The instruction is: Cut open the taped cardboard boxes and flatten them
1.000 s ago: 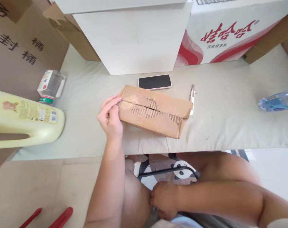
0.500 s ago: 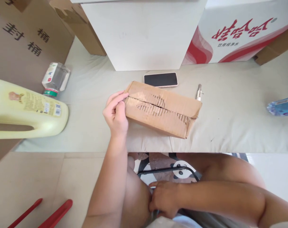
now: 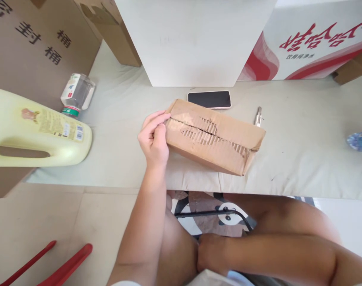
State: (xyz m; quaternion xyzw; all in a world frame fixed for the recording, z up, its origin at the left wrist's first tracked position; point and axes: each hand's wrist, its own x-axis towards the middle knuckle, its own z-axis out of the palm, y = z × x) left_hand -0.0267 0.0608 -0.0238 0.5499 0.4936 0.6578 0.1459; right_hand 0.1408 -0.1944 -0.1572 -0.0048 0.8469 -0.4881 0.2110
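My left hand (image 3: 154, 137) grips the left end of a small brown cardboard box (image 3: 213, 137), thumb in front and fingers over the end. The box lies tilted on the cloth-covered surface, its closed top flaps torn so the corrugation shows along the seam. My right hand (image 3: 212, 252) is down in my lap against my thigh, its fingers hidden. Behind the box lies a phone (image 3: 209, 99) with a dark screen. A utility knife (image 3: 258, 116) sticks out beyond the box's right end, partly covered by it.
At left lie a large pale yellow jug (image 3: 49, 135) and a clear bottle (image 3: 79, 91) with a green cap. A white box (image 3: 192, 47) and a red-and-white carton (image 3: 312, 51) stand at the back. A blue-labelled bottle (image 3: 361, 141) lies far right. Red legs (image 3: 70, 264) show on the floor.
The view has shifted, so most things sit further right in the picture. My right hand has sunk deeper into my lap, and its fingers no longer show. My left hand keeps its grip on the box.
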